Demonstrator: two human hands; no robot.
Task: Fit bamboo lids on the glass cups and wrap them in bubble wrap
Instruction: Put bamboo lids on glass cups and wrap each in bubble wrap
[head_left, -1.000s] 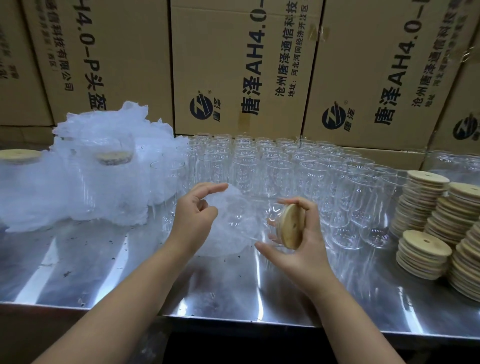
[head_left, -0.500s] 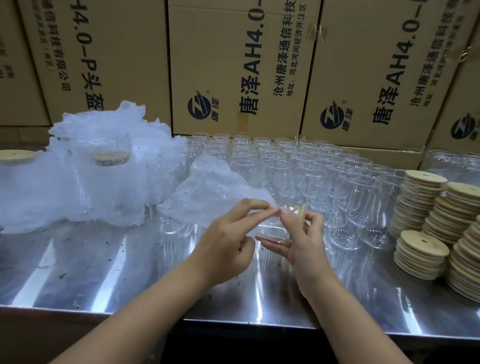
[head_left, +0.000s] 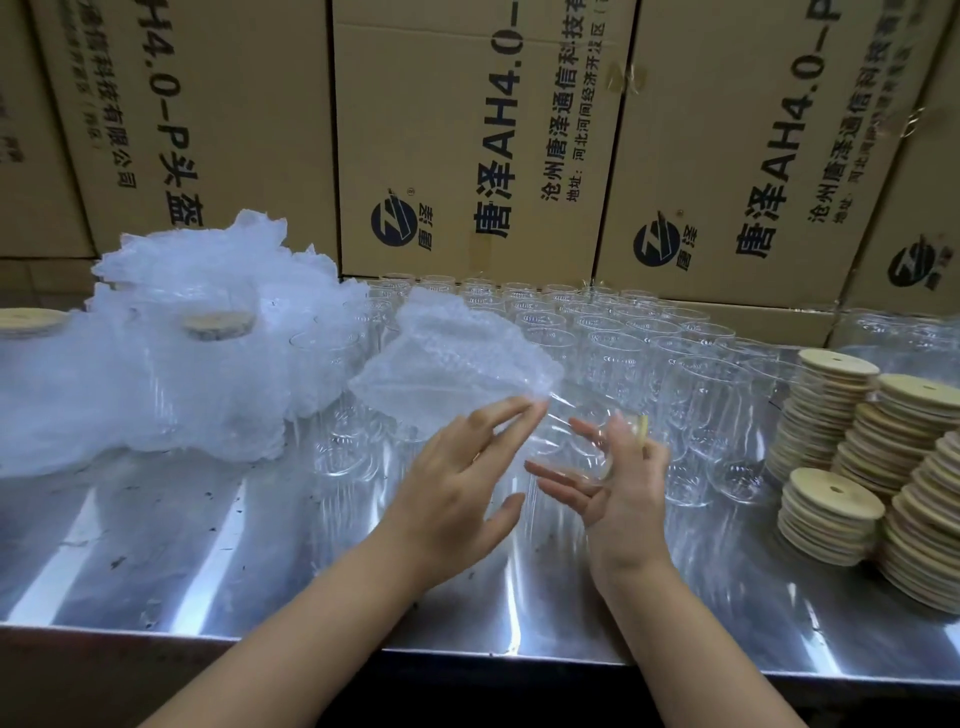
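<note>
Many glass cups (head_left: 613, 358), bamboo lid stacks (head_left: 831, 519), cartons (head_left: 457, 104)

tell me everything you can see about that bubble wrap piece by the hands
The clear bubble wrap piece is translucent bluish-white plastic film covered in small air bubbles. It is crumpled and puffed, up off the shiny steel table, far end higher. It sits before the rows of empty clear glass cups, right of the white heap of wrapped cups. Its near right corner meets the straight fingertips of the left hand. Sheet or pouch: cannot tell.
</note>
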